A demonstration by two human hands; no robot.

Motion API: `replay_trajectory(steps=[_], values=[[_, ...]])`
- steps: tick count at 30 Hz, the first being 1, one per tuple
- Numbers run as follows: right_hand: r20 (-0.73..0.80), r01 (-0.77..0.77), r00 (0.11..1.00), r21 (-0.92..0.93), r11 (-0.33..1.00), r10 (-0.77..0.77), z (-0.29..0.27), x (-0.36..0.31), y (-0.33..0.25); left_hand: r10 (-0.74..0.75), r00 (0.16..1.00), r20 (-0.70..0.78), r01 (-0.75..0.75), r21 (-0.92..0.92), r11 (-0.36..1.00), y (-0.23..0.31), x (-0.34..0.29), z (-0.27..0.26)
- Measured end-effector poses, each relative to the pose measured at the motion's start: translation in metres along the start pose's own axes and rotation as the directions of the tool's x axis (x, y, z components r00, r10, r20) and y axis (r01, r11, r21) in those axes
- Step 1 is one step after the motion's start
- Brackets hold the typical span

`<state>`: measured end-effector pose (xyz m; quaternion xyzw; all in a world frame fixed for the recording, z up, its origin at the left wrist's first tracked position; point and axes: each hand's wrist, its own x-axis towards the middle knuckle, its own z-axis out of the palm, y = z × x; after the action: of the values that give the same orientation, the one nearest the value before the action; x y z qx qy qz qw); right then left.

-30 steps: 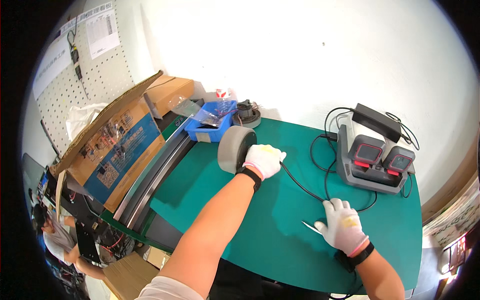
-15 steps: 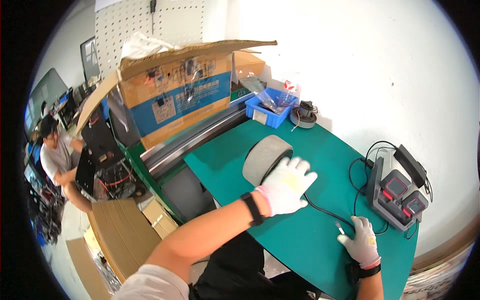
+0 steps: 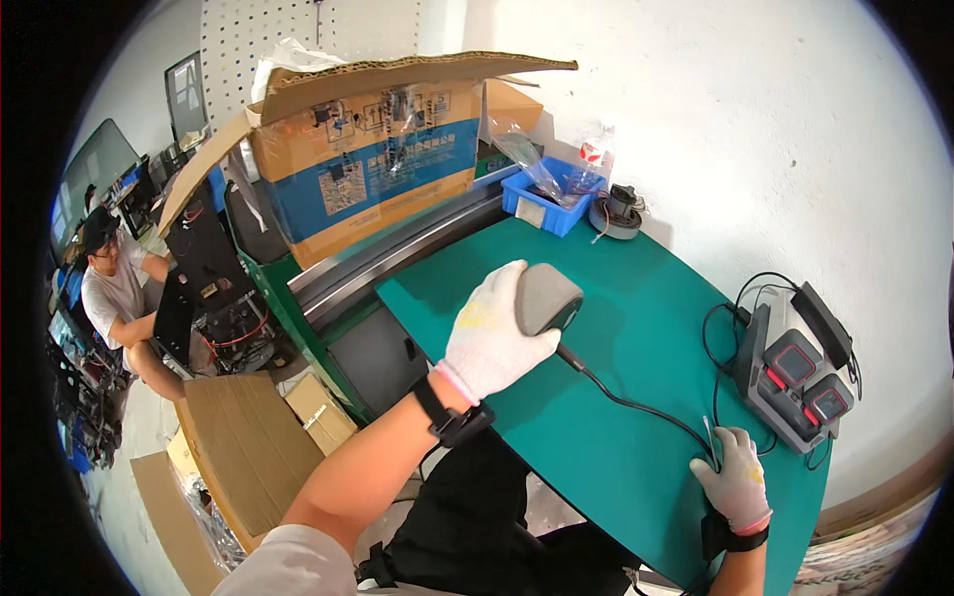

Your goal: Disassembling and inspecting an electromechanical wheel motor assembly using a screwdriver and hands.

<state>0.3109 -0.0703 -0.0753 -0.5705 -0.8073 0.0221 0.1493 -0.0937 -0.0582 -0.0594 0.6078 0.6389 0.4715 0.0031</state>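
Note:
My gloved left hand (image 3: 492,343) is wrapped around the near left side of a grey wheel-shaped drum (image 3: 547,298), which has a dark face. The drum appears tilted on the green work surface (image 3: 596,477), and the palm hides part of it. From its dark side a black cable (image 3: 636,405) curves across the surface to my right hand (image 3: 733,480). That hand, also gloved, is closed on the cable near its end. A thin pale piece (image 3: 710,437) sticks up by the fingers; I cannot make out whether it is part of the cable.
At the right stands a grey device (image 3: 770,377) with two dark square-faced units and loose black leads. Toward the back are a blue bin (image 3: 552,204) with plastic bags and a round motor-like part (image 3: 616,214). A large open carton (image 3: 368,169) stands left; another person (image 3: 119,288) sits beyond.
My left hand has shifted from the drum's right side to its left and now grips it. The drum has turned, showing its dark face. The pale piece by my right hand now points more upright.

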Motion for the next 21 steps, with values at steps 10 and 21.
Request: replay_trajectory(steps=[10, 21], values=[[0.108, -0.170, 0.978, -0.101, 0.980, 0.180, -0.014, -0.033, 0.017, -0.042, 0.992, -0.117, 0.025, -0.146, 0.989, -0.014, -0.022, -0.005], [-0.038, -0.094, 0.995, 0.018, 0.995, 0.094, -0.009, -0.031, 0.072, -0.034, 0.988, -0.149, 0.010, -0.158, 0.987, -0.027, -0.035, -0.006]])
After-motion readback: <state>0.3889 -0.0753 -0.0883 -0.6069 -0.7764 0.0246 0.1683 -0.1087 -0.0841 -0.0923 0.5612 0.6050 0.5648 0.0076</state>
